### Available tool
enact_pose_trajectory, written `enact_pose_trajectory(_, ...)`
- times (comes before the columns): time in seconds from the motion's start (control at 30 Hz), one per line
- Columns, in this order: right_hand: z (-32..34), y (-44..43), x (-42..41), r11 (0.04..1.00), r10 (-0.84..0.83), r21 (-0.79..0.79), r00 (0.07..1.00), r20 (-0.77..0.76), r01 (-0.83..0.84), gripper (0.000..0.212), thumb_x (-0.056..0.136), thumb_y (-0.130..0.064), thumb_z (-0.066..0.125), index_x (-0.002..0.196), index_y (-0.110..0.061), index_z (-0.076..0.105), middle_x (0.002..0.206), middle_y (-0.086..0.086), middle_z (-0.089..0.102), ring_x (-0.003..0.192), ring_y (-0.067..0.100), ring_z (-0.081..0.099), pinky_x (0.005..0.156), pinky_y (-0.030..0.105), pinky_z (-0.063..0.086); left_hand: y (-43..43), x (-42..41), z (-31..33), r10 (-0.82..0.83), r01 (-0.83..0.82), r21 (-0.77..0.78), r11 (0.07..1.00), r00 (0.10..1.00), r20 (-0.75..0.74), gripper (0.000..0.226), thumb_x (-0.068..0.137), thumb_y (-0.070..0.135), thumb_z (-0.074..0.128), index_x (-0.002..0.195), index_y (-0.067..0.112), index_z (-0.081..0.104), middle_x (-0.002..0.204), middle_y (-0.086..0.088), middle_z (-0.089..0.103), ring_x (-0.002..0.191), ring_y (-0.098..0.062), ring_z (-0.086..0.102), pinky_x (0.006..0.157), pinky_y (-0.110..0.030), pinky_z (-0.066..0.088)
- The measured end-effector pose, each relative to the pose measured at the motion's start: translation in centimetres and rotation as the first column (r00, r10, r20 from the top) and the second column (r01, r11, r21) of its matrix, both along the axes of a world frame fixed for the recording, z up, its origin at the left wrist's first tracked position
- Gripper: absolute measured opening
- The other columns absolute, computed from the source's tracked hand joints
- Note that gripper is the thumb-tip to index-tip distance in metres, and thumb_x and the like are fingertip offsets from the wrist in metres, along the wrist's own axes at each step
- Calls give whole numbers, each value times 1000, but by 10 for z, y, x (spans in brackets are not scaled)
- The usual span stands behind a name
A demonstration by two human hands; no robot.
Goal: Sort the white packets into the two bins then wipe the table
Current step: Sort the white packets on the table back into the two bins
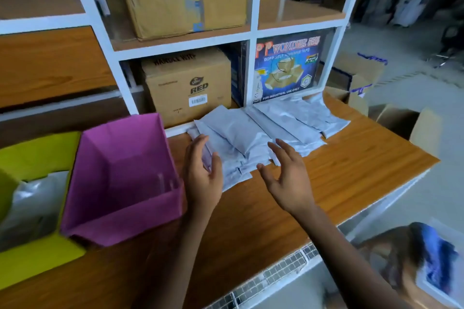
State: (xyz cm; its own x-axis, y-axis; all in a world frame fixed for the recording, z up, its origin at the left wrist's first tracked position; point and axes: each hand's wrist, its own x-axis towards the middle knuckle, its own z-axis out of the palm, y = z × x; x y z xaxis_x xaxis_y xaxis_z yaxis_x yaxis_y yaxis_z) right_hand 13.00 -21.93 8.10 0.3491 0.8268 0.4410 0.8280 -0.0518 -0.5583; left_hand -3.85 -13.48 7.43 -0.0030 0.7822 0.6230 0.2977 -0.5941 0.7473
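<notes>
A pile of several white packets (pixel 263 130) lies on the wooden table (pixel 351 163) against the foot of the shelf. My left hand (pixel 203 173) is at the pile's left end, fingers straight, fingertips touching the nearest packets. My right hand (pixel 286 178) hovers open just in front of the pile, fingers spread, holding nothing. To the left stands a purple bin (pixel 120 178) with nothing inside. Further left is a yellow-green bin (pixel 37 155) with a greyish-white packet (pixel 32 203) in it.
A white shelf unit (pixel 251 63) behind the table holds cardboard boxes (pixel 188 83) and a blue tape carton (pixel 286 70). Open cardboard boxes (pixel 406 123) stand beyond the table's right end. A box with blue material (pixel 426 266) sits at the lower right.
</notes>
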Motion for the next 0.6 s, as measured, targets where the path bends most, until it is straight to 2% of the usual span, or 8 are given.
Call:
enact_pose_trajectory(0.13,-8,52,23,997,57,-54,998,28,-55,54,90,-44,59,137,-19,51,146,2,44,133,24,39,102,33,38,48,28,-14,35,-33,-65,997,999,23,40,90,21,51,127,5,54,127,-8,59,119,-16,55,99,-31,47)
enact_pose_trajectory(0.23,-13,92,35,990,106,-98,993,42,-102,47,91,-38,60,132,-15,56,144,5,47,130,26,41,100,36,41,80,50,-22,97,-79,-185,980,991,89,35,92,4,48,126,1,55,125,-12,60,118,-19,56,99,-21,46)
enact_pose_trajectory(0.33,-15,139,42,978,183,-120,976,120,-169,39,89,-30,59,121,-9,64,137,10,54,122,32,48,97,38,44,110,72,-37,186,-118,-349,929,969,166,36,92,-10,42,125,-2,54,124,-18,60,118,-28,57,100,-40,49)
enact_pose_trajectory(0.4,-17,173,45,973,219,-113,964,152,-203,35,88,-24,60,117,-5,66,131,14,59,116,36,54,95,40,46,127,85,-46,240,-163,-382,910,957,163,38,91,-5,39,127,-4,52,125,-22,58,117,-33,57,98,-49,48)
enact_pose_trajectory(0.43,-16,189,45,971,228,-115,961,159,-211,35,88,-22,61,117,-4,66,130,15,60,116,37,55,94,40,47,135,90,-50,256,-182,-396,900,957,140,39,92,-2,38,129,-3,50,127,-23,57,117,-35,57,99,-49,48)
enact_pose_trajectory(0.53,-24,227,48,941,302,-213,936,183,-262,45,91,-25,59,130,-3,56,141,16,50,127,36,47,101,39,42,138,96,-41,189,-181,-538,823,981,-41,47,94,1,39,141,5,39,139,-17,48,126,-31,49,98,-25,36)
enact_pose_trajectory(0.6,-36,246,52,893,349,-369,914,208,-256,61,96,-36,50,147,-6,33,155,14,30,142,31,28,113,40,29,138,101,-50,226,-236,-486,841,971,-81,39,102,20,34,133,0,45,131,-21,54,120,-32,55,95,-23,38)
